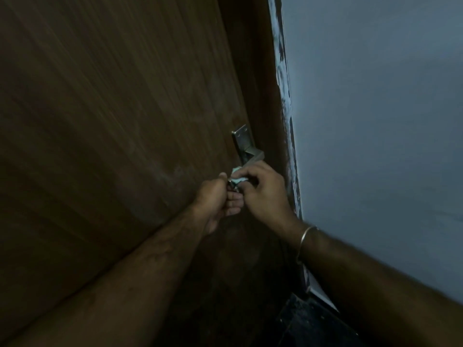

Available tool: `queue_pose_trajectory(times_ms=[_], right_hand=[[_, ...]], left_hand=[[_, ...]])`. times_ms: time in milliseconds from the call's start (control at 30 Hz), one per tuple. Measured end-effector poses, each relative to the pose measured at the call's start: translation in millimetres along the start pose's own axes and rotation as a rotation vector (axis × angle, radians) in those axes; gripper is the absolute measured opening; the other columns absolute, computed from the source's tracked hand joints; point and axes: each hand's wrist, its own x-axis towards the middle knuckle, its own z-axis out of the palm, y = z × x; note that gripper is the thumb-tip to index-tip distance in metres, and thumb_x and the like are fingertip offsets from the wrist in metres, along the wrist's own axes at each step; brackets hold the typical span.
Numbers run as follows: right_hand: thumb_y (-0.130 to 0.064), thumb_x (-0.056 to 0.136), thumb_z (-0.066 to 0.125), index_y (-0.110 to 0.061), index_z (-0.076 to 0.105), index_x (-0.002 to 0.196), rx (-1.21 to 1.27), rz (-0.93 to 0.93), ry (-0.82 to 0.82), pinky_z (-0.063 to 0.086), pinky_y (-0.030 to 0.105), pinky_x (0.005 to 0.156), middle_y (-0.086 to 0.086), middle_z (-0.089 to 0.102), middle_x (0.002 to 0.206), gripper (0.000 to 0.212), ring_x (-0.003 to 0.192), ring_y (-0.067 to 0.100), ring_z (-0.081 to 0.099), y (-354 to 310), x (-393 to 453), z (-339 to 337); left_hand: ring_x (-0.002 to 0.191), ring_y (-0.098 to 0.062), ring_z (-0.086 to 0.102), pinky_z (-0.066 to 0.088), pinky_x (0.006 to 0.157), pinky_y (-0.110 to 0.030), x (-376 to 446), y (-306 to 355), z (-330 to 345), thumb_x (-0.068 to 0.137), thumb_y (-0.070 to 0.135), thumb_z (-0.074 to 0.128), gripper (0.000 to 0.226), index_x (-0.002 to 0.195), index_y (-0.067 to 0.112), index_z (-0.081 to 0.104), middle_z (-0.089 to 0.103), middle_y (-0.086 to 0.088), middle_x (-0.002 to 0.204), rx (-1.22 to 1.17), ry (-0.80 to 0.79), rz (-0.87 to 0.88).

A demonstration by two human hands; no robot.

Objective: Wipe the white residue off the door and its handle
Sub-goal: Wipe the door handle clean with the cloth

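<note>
A dark brown wooden door [112, 121] fills the left of the head view. Its metal handle [246, 149] sits on a plate near the door's right edge, and the lever's outer end is hidden by my hands. My left hand [218, 199] is closed around the lever's end from below. My right hand [265, 191] pinches a small pale crumpled cloth [236, 177] against the lever, just above my left fingers. Faint pale smears show on the wood left of the handle [172, 175].
The brown door frame [260, 83] runs beside the door, its outer edge streaked with white residue [284, 78]. A pale blue-grey wall [375, 121] stands to the right. Dark floor [308, 321] and a white skirting strip [320, 293] lie at the bottom right.
</note>
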Motion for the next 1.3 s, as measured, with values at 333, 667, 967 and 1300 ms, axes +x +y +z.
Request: queue_pose_trajectory(times_ms=[333, 667, 967, 1300], right_hand=[[0.000, 0.091, 0.055, -0.014, 0.069, 0.100, -0.178, -0.016, 0.159, 0.039, -0.002, 0.079, -0.006, 0.058, 0.109, 0.022, 0.095, 0.000, 0.053, -7.4, 7.4, -1.1], [-0.005, 0.089, 0.063, -0.016, 0.070, 0.105, 0.593, 0.593, 0.258, 0.056, 0.026, 0.081, 0.000, 0.072, 0.103, 0.021, 0.097, 0.012, 0.068, 23.2, 0.0, 7.2], [-0.003, 0.091, 0.057, -0.010, 0.068, 0.107, 0.966, 0.689, 0.369, 0.057, 0.028, 0.071, 0.008, 0.073, 0.101, 0.020, 0.085, 0.017, 0.070, 34.5, 32.9, 38.2], [-0.003, 0.089, 0.060, -0.012, 0.071, 0.100, 0.654, 0.638, 0.376, 0.057, 0.029, 0.073, 0.006, 0.074, 0.092, 0.017, 0.084, 0.017, 0.070, 21.3, 10.7, 45.9]], left_hand=[[0.048, -0.011, 0.060, 0.051, 0.049, -0.024, 5.4, 5.6, -2.5, 0.104, 0.044, 0.024, 0.055, 0.093, 0.008, 0.064, 0.064, -0.001, 0.057, 0.055, -0.003, 0.016], [0.065, -0.016, 0.062, 0.050, 0.058, -0.028, 10.0, 0.2, -3.7, 0.102, 0.050, 0.026, 0.055, 0.098, 0.010, 0.065, 0.068, -0.006, 0.076, 0.098, 0.047, 0.013], [0.075, -0.019, 0.065, 0.050, 0.061, -0.029, 19.6, 0.3, -4.6, 0.103, 0.049, 0.022, 0.056, 0.111, 0.011, 0.062, 0.068, -0.009, 0.087, -0.001, 0.003, 0.037], [0.063, -0.020, 0.062, 0.052, 0.058, -0.031, 7.8, 5.7, -5.2, 0.103, 0.049, 0.024, 0.052, 0.092, 0.011, 0.059, 0.065, -0.010, 0.078, 0.100, 0.080, 0.020]])
